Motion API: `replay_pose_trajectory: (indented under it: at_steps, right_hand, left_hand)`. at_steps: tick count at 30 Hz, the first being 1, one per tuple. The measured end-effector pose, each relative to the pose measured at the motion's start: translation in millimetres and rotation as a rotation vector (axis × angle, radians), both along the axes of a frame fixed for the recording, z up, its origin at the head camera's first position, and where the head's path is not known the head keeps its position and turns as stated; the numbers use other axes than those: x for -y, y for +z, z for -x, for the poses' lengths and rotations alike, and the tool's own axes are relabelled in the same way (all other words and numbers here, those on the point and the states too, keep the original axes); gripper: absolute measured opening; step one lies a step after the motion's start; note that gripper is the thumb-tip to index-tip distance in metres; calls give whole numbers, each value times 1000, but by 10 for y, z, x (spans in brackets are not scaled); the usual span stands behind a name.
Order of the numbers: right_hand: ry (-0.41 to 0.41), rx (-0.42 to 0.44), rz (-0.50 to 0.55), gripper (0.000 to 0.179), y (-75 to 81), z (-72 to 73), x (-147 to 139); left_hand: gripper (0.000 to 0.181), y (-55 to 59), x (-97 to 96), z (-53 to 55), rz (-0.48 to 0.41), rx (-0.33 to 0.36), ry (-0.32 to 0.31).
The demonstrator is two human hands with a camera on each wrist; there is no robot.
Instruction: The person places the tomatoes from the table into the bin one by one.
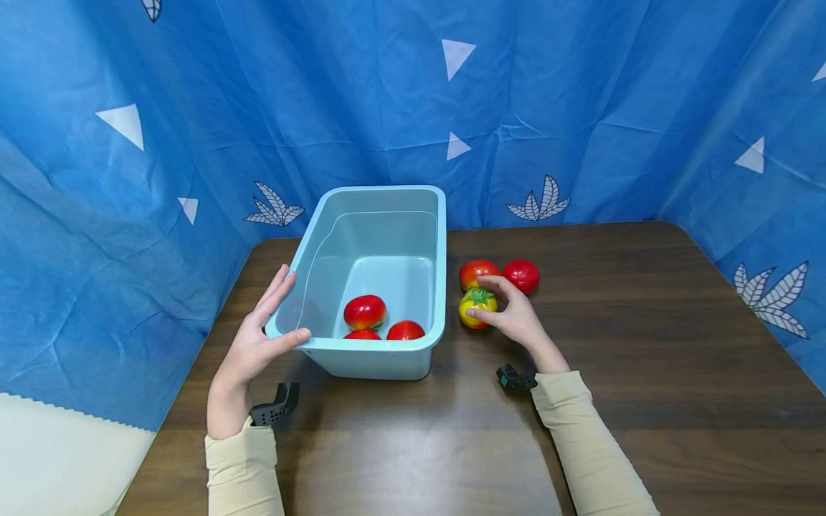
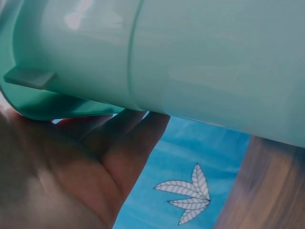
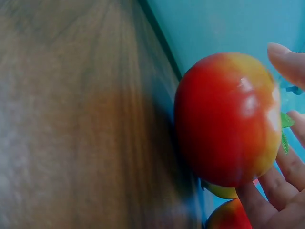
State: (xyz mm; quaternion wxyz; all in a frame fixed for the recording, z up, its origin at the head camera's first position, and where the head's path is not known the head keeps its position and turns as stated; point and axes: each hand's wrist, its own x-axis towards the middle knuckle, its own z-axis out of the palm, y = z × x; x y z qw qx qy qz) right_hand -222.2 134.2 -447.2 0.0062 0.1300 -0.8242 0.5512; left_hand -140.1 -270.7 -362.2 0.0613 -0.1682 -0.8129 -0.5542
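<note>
We are bracing the tub point(image 1: 371, 358) with our straight-fingered left hand point(image 1: 257, 333) and gripping the yellow tomato point(image 1: 480, 304), ideally evenly across its sides, with our right hand point(image 1: 513, 314).

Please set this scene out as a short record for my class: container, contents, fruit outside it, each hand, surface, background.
Container: pale blue bin
Contents: three red fruits, at the near end; the near rim partly hides two
Fruit outside: yellow fruit with a green leafy top; two reddish fruits beyond it
Left hand: thumb at the bin's near-left corner, fingers along its outer left side
Right hand: at the yellow fruit; cannot tell whether it grips
Surface: brown wooden table
Background: blue patterned cloth
</note>
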Motion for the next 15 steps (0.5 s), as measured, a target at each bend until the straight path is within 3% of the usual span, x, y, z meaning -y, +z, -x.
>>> replay_pose_trajectory:
  at_steps: [15]
  right_hand:
    - [32, 39, -148, 65, -27, -18, 29]
  left_hand:
    - [80, 11, -8, -9, 11, 5, 8]
